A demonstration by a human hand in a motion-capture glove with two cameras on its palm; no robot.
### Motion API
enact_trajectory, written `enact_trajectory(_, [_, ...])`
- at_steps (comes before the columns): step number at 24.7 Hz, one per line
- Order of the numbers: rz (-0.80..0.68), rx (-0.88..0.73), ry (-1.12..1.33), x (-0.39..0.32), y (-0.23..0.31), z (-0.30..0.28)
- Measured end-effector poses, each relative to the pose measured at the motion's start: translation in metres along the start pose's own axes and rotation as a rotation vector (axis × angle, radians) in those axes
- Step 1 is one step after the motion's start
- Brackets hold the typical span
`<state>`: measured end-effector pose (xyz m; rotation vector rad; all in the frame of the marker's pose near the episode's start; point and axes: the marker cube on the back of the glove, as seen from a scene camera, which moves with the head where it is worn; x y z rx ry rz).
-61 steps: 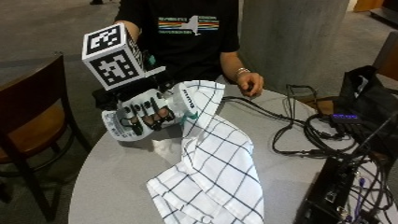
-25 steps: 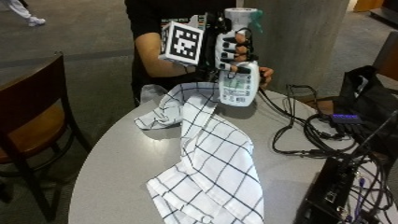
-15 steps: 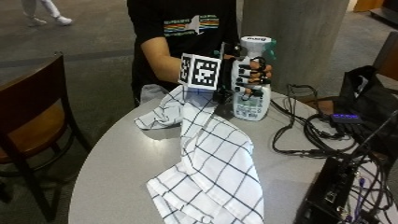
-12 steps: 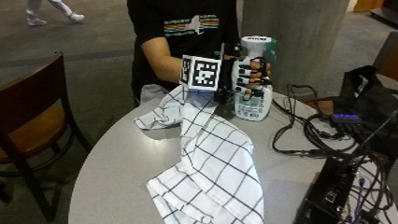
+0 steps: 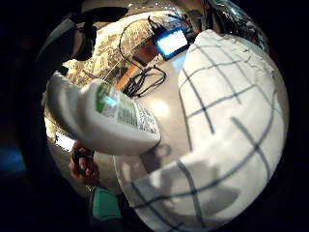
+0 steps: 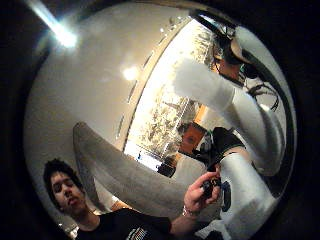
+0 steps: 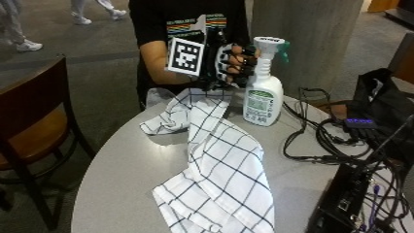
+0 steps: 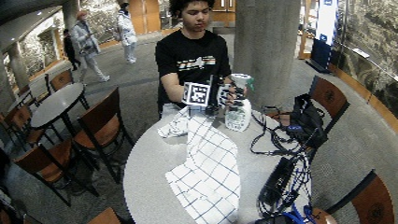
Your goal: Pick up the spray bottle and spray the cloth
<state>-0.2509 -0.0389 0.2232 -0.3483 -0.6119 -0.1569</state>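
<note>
A white spray bottle [image 7: 262, 99] with a green label and teal trigger is upright at the far side of the round grey table [image 7: 123, 165], beside the cloth's upper end. My gloved right hand [image 7: 232, 63] grips its neck just below the sprayer head, fingers curled round it. Whether the base touches the tabletop I cannot tell. A white cloth with dark checks [image 7: 223, 165] lies in a long crumpled strip across the table towards the near edge. In the palm views, the bottle [image 5: 111, 121] fills the space close to the palm, over the cloth [image 5: 227, 121].
Tangled black cables [image 7: 317, 141], a black bag [image 7: 382, 97] and a black box [image 7: 349, 204] crowd the table's right side. A wooden chair [image 7: 32, 126] stands left, a concrete pillar [image 7: 304, 34] behind. The bare left hand [image 6: 202, 192] holds a small black object.
The hand lifted the bottle from low at the cloth's left side and carried it right. Over the last half second, it has hardly moved.
</note>
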Motion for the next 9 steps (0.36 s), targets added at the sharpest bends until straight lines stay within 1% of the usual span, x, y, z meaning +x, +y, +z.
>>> enact_trajectory(1, [-0.018, 0.013, 0.025, -0.001, 0.003, -0.012])
enact_trajectory(5, [-0.161, -0.034, 0.179, 0.008, 0.029, -0.062])
enact_trajectory(9, [-0.178, -0.024, 0.292, 0.023, 0.048, -0.094])
